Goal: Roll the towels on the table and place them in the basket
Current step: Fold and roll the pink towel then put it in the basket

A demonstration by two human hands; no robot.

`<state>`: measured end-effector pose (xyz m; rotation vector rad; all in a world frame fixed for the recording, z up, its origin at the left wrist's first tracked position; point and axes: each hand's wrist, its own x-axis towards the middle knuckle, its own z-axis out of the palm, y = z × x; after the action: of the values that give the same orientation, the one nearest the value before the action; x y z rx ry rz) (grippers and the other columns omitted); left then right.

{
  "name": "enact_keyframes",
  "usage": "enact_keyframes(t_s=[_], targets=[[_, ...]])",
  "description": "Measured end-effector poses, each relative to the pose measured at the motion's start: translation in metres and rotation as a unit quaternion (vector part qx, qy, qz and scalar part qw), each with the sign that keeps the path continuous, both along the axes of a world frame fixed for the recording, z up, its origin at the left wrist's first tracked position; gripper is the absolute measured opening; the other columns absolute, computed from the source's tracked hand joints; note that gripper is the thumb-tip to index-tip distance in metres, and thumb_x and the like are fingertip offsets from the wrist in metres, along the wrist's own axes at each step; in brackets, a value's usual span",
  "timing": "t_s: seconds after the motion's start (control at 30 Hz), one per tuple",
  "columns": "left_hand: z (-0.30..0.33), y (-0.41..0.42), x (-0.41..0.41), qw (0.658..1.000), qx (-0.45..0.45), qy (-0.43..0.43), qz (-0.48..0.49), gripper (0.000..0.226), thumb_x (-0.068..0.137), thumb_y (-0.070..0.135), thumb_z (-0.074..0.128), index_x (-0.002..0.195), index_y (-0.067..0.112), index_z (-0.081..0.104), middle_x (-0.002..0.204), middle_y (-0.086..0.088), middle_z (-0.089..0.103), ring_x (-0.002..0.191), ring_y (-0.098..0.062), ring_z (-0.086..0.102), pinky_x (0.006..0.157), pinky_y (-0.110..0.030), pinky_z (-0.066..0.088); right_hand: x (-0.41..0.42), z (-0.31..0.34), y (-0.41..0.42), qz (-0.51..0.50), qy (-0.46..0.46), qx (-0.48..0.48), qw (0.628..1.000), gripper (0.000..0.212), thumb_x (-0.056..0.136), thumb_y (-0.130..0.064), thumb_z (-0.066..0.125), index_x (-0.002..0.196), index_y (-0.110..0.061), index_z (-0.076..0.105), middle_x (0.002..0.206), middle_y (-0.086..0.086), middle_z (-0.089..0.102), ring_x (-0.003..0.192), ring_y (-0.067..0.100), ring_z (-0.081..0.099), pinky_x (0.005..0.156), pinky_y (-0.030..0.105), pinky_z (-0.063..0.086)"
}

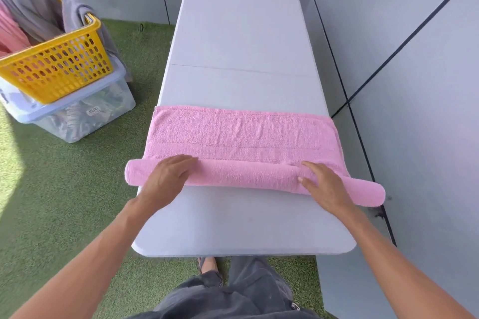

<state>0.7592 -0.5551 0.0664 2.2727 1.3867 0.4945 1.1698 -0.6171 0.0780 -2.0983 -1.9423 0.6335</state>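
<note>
A pink towel (241, 134) lies across the white table (241, 41), and its near part is wound into a roll that overhangs both table edges. My left hand (166, 176) rests flat on the left part of the roll with straight fingers. My right hand (324, 184) presses on the right part, fingers straight and thumb against the roll's near side. The flat part of the towel stretches away from the roll. The yellow basket (59, 77) stands at the left, off the table, with pink and grey cloth inside it.
The basket sits on a clear plastic lidded box (77, 116) full of items, on green artificial turf (64, 189). Grey wall panels close in the right side and the far end. The table's far half carries nothing. My legs stand at the table's near edge.
</note>
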Motion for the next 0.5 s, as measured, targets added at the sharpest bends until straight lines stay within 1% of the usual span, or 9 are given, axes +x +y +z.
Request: enact_keyframes(t_s=[0.03,0.1,0.17,0.27,0.37,0.4,0.43,0.47,0.5], targets=[[-0.003,-0.003,0.001,0.999,0.029,0.018,-0.001,0.035,0.091,0.016,0.064,0.126,0.018,0.061,0.125,-0.004,0.064,0.115,-0.029,0.059,0.099,-0.044,0.045,-0.004,-0.002,-0.004,0.012,-0.027,0.019,0.999,0.054,0.09,-0.053,0.054,0.138,-0.028,0.047,0.137,-0.005,0.052,0.13,0.019,0.045,0.11,0.043,0.032],[-0.009,-0.009,0.001,0.996,0.032,0.079,-0.001,0.053,0.086,0.03,0.071,0.134,0.018,0.054,0.132,-0.003,0.059,0.124,-0.026,0.053,0.106,-0.047,0.039,-0.009,-0.006,-0.011,0.041,-0.078,0.001,0.996,0.059,0.09,-0.057,0.052,0.142,-0.032,0.04,0.14,-0.011,0.045,0.135,0.015,0.036,0.114,0.047,0.022],[-0.012,-0.013,0.002,0.994,0.032,0.108,-0.006,0.064,0.077,0.031,0.078,0.133,0.013,0.055,0.126,-0.005,0.062,0.119,-0.028,0.056,0.106,-0.04,0.034,-0.01,-0.01,-0.017,0.063,-0.11,-0.022,0.992,0.064,0.089,-0.055,0.057,0.144,-0.03,0.038,0.142,-0.011,0.043,0.136,0.015,0.033,0.116,0.046,0.018],[-0.005,-0.013,0.008,0.992,0.005,0.129,-0.004,0.054,0.079,0.027,0.077,0.127,0.012,0.059,0.115,-0.005,0.066,0.111,-0.028,0.058,0.101,-0.035,0.034,-0.007,-0.008,-0.014,0.089,-0.126,-0.039,0.987,0.061,0.087,-0.049,0.062,0.139,-0.023,0.047,0.133,-0.003,0.054,0.126,0.021,0.046,0.107,0.039,0.03],[0.003,-0.004,0.002,0.982,-0.117,0.143,-0.024,0.05,0.085,0.037,0.069,0.13,0.019,0.057,0.12,0.0,0.064,0.112,-0.024,0.057,0.098,-0.036,0.039,0.004,0.005,0.002,0.088,-0.075,-0.168,0.979,0.069,0.078,-0.062,0.064,0.135,-0.023,0.053,0.129,0.0,0.059,0.119,0.023,0.053,0.101,0.04,0.04],[0.005,-0.003,-0.001,0.979,-0.155,0.129,-0.021,0.05,0.086,0.037,0.069,0.132,0.02,0.057,0.123,0.0,0.063,0.114,-0.024,0.057,0.098,-0.037,0.041,0.007,0.008,0.006,0.078,-0.043,-0.186,0.979,0.07,0.076,-0.063,0.064,0.133,-0.025,0.054,0.128,-0.001,0.06,0.118,0.022,0.054,0.1,0.04,0.041],[0.006,-0.002,-0.002,0.981,-0.164,0.104,-0.01,0.049,0.088,0.035,0.067,0.133,0.02,0.056,0.125,0.0,0.062,0.115,-0.024,0.057,0.097,-0.038,0.042,0.008,0.009,0.008,0.065,-0.016,-0.168,0.984,0.064,0.078,-0.059,0.066,0.132,-0.026,0.055,0.127,-0.002,0.06,0.118,0.021,0.054,0.1,0.039,0.041],[0.006,-0.004,-0.001,0.989,-0.133,0.07,0.007,0.046,0.09,0.03,0.066,0.133,0.019,0.056,0.125,-0.001,0.063,0.114,-0.025,0.058,0.096,-0.039,0.044,0.007,0.007,0.007,0.047,0.006,-0.117,0.992,0.056,0.084,-0.051,0.066,0.132,-0.025,0.054,0.127,-0.001,0.059,0.119,0.02,0.054,0.101,0.037,0.041],[0.006,-0.006,0.001,0.997,-0.068,0.04,0.025,0.042,0.091,0.022,0.064,0.132,0.017,0.057,0.123,-0.003,0.064,0.112,-0.027,0.059,0.094,-0.04,0.046,0.005,0.004,0.005,0.029,0.019,-0.049,0.998,0.05,0.088,-0.043,0.063,0.133,-0.023,0.054,0.128,0.0,0.058,0.12,0.019,0.053,0.102,0.035,0.04]])
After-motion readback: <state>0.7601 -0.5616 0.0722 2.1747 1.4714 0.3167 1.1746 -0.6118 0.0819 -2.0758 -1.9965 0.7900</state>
